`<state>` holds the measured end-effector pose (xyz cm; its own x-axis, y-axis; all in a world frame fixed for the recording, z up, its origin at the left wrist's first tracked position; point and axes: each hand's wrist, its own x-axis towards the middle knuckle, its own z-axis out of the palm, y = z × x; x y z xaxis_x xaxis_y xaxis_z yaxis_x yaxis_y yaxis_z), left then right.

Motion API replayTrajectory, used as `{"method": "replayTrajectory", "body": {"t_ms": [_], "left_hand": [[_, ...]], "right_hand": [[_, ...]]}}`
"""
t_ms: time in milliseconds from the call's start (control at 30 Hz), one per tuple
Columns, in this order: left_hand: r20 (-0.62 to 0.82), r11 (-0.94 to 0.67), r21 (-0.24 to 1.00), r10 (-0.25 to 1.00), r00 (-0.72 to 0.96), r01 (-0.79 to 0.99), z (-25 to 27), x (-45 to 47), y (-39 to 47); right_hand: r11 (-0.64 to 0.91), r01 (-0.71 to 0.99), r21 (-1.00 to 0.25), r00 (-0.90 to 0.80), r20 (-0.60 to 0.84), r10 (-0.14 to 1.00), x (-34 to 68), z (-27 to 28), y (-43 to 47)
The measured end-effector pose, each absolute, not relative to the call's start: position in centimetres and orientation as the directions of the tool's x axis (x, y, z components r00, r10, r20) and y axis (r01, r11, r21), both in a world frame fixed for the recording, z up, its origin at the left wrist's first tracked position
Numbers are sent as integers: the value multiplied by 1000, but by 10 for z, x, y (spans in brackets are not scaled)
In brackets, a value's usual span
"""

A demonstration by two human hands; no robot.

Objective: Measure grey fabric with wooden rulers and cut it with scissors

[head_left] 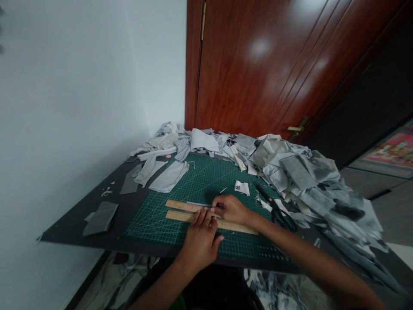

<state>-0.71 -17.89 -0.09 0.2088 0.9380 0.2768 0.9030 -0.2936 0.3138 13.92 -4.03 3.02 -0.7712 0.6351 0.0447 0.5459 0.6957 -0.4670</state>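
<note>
Two wooden rulers, an upper ruler (pixel 177 204) and a lower ruler (pixel 240 227), lie nearly parallel on the green cutting mat (pixel 155 232). My left hand (pixel 200 239) rests across them, its fingers stretched out flat and pressing down. A thin pale strip (pixel 195 203) shows along the far edge of the upper ruler. Just beyond my left fingertips, my right hand (pixel 230 209) is closed in a pinch at that edge. What it pinches is too small and dark to make out.
Black scissors (pixel 274 207) lie right of my right hand, near a small white fabric piece (pixel 241 187). A large heap of grey and white fabric scraps (pixel 300 172) covers the back and right. Cut grey pieces (pixel 169 176) and a folded grey cloth (pixel 101 218) lie left.
</note>
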Motion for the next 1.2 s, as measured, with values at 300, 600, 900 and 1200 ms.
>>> {"method": "replayTrajectory", "body": {"t_ms": [300,600,900,1200], "left_hand": [[248,-295,301,943,224,907,-6,-9,-180],[190,-302,311,949,252,901,-4,-13,-180],[142,-337,295,941,308,894,2,-21,-177],[144,-352,285,935,324,891,4,-23,-178]], "right_hand": [[675,333,-659,-878,44,477,151,25,-23],[621,457,-637,-825,-42,564,165,29,-25],[616,532,-581,-794,-91,601,166,28,-26],[602,545,-584,-795,-132,592,166,36,-29]]}}
